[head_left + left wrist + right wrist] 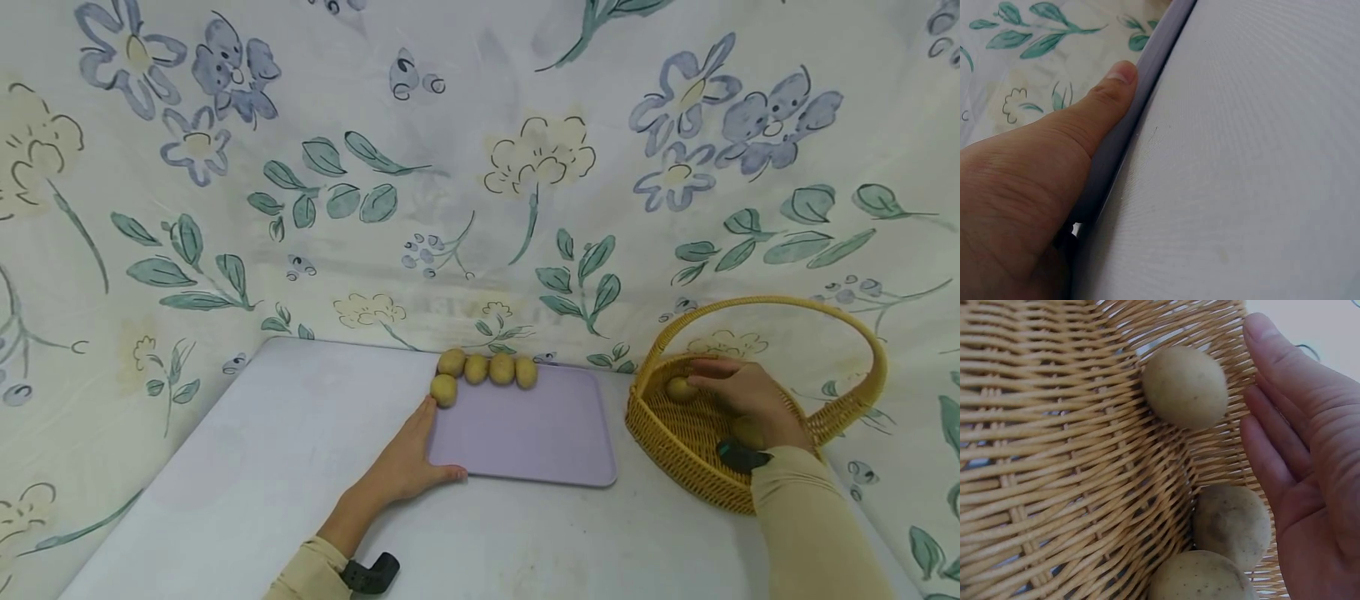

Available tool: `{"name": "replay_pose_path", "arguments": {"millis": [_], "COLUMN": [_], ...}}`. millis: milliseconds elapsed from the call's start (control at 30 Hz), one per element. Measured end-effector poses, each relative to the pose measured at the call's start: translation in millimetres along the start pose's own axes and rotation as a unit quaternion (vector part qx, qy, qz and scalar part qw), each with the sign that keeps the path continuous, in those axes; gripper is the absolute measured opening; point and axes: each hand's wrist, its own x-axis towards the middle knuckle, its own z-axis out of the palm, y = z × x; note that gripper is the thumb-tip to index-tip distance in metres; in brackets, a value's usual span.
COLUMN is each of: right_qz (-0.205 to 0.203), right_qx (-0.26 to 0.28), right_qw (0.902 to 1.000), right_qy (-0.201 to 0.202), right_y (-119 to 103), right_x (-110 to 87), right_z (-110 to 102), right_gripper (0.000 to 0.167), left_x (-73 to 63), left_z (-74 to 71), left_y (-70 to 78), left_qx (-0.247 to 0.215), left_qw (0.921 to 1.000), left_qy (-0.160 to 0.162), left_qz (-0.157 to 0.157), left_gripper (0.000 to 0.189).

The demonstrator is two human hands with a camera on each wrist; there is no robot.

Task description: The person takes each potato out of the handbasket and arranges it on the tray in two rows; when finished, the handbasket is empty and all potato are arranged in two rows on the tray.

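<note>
A lilac tray lies on the table with several potatoes along its far edge and one potato in front of the leftmost. My left hand rests against the tray's left side, fingers extended and thumb on the near edge; the left wrist view shows that thumb along the rim. Inside the wicker basket, my right hand reaches toward a potato. Its fingers are spread beside that potato, with a small gap showing. More potatoes sit lower in the basket, under the palm.
The basket's tall arched handle rises around the right forearm. Flower-patterned cloth hangs behind and at both sides of the white table.
</note>
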Motion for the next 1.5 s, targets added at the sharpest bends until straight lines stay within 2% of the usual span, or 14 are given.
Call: {"name": "replay_pose_path", "arguments": {"millis": [33, 133, 267, 367, 800, 933, 1167, 1333, 1500], "right_qz": [-0.002, 0.012, 0.035, 0.034, 0.049, 0.054, 0.026, 0.004, 0.015], "right_qx": [-0.007, 0.021, 0.078, 0.086, 0.08, 0.075, 0.019, 0.001, -0.001], "right_qw": [1.0, 0.9997, 0.9963, 0.9956, 0.9955, 0.9952, 0.9989, 0.9995, 0.9994], "right_qy": [0.001, -0.008, -0.015, -0.011, -0.018, -0.032, -0.035, -0.031, -0.03], "right_y": [-1, 0, 5, 7, 14, 13, 12, 12, 12], "right_x": [0.0, 1.5, 4.3, 5.0, 7.7, 6.8, 7.5, 10.4, 11.5], "right_z": [1, 4, 9, 10, 13, 14, 15, 16, 17], "right_gripper": [0.078, 0.081, 0.086, 0.086, 0.086, 0.087, 0.083, 0.079, 0.077], "left_x": [-0.1, -0.3, -0.5, -0.4, -1.0, -0.9, -0.6, -1.0, -1.3], "left_z": [0.1, 0.0, 0.0, 0.6, -0.1, -0.5, -0.4, -1.5, -1.7], "left_y": [-0.1, 0.3, 0.8, 0.5, 1.7, 1.5, 1.1, 1.1, 0.8], "left_qx": [0.0, -0.001, -0.003, -0.004, -0.001, -0.003, 0.003, 0.002, -0.004], "left_qw": [1.0, 1.0, 1.0, 1.0, 1.0, 1.0, 1.0, 1.0, 1.0], "left_qy": [0.001, 0.001, -0.002, -0.001, -0.006, -0.004, -0.007, -0.005, -0.006], "left_qz": [0.001, 0.001, 0.001, 0.004, 0.001, 0.005, 0.004, 0.002, 0.0], "left_gripper": [0.136, 0.136, 0.135, 0.135, 0.138, 0.137, 0.136, 0.136, 0.136]}}
